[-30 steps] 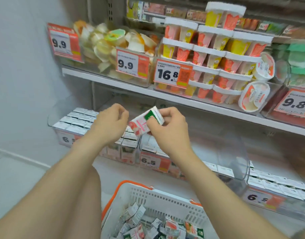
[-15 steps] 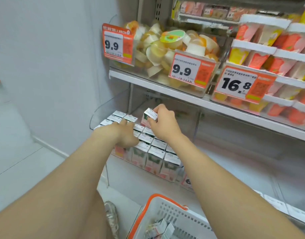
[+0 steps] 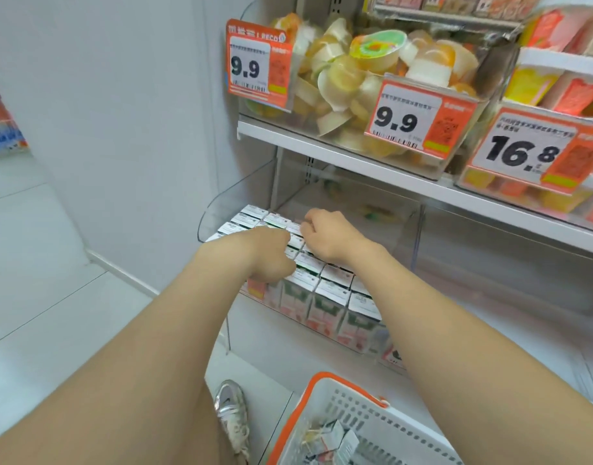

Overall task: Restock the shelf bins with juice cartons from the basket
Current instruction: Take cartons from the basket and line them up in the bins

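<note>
- Left hand (image 3: pixel 268 253), curled into a loose fist, has dropped onto the packed juice cartons (image 3: pixel 318 293) in the clear bin (image 3: pixel 221 203); whether its grip holds anything, I cannot tell.
- Right hand (image 3: pixel 325 233), just right of it, has lowered its carton among the back rows, fingers curled down; the grip is hidden.
- The basket (image 3: pixel 362 411), below the bin, shows more cartons.

Right hand (image 3: pixel 325 234): now low on the carton rows (image 3: pixel 322 290) in the bin, fingers curled; the carton it held raised no longer shows.
Left hand (image 3: pixel 271 255): now overlapping the bin's front cartons.
</note>
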